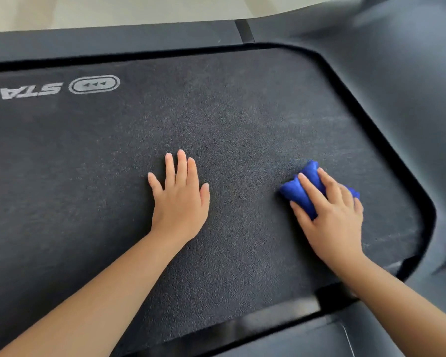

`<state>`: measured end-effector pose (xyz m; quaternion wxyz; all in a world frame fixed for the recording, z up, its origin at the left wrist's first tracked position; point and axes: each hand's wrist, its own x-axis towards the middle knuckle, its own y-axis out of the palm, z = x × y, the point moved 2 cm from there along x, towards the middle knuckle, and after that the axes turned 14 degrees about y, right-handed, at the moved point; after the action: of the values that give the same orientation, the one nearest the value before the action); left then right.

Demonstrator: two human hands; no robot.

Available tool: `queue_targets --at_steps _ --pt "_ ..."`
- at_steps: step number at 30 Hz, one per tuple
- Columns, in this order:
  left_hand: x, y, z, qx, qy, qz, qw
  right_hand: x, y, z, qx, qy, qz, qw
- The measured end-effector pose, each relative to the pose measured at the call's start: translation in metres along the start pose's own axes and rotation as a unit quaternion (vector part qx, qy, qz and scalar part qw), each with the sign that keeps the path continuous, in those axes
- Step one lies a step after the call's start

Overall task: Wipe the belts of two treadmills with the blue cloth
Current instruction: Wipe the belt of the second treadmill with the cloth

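Dark textured treadmill belt point(216, 117) is bearing both hands: left hand point(180, 202) lying flat, fingers spread, right hand point(331, 220) gripping a bunched blue cloth point(310, 171).

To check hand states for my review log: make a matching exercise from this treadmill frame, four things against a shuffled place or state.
Things:
1. left hand
2. right hand
3. blue cloth
4. white lettering

States:
A. bunched up
B. printed on the belt, at the picture's left
C. flat, fingers straight
D. holding the cloth

Pairs: 1-C, 2-D, 3-A, 4-B
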<state>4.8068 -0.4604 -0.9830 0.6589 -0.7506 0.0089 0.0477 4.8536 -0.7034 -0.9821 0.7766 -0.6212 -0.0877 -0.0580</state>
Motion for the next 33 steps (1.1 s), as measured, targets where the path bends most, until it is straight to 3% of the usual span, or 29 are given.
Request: queue_targets --at_steps 3,7,11,13,18,22,24,27,33 --pt "0.002 0.002 -0.002 0.01 -0.001 -0.013 1.0 -0.016 0.001 0.023 0.007 0.03 -0.03 0.999" --pt "0.002 0.004 -0.002 -0.02 0.016 -0.052 0.998 -0.064 0.004 0.071 0.013 -0.097 -0.01 0.995" --pt "0.001 0.004 0.0 -0.018 0.027 -0.068 0.997 -0.054 -0.001 0.056 0.037 -0.157 0.036 0.986" --pt "0.001 0.003 0.002 -0.014 0.016 -0.057 0.998 -0.037 -0.005 0.024 0.022 -0.114 0.039 0.993" --pt "0.001 0.003 0.0 -0.007 0.011 -0.047 0.999 0.005 -0.021 -0.07 -0.013 0.117 -0.008 0.993" --pt "0.001 0.004 -0.001 -0.014 0.008 -0.054 0.998 0.006 -0.018 -0.067 -0.021 0.186 -0.019 0.982" --pt "0.001 0.004 -0.001 -0.023 0.011 -0.06 0.998 -0.003 -0.015 -0.048 -0.015 0.152 -0.023 0.988" --pt "0.002 0.006 0.0 -0.03 0.012 -0.073 0.997 -0.033 -0.013 -0.004 0.0 0.022 -0.018 1.0" --pt "0.004 0.006 0.003 -0.043 0.009 -0.093 0.995 -0.061 -0.004 0.035 0.03 -0.148 0.027 0.988"
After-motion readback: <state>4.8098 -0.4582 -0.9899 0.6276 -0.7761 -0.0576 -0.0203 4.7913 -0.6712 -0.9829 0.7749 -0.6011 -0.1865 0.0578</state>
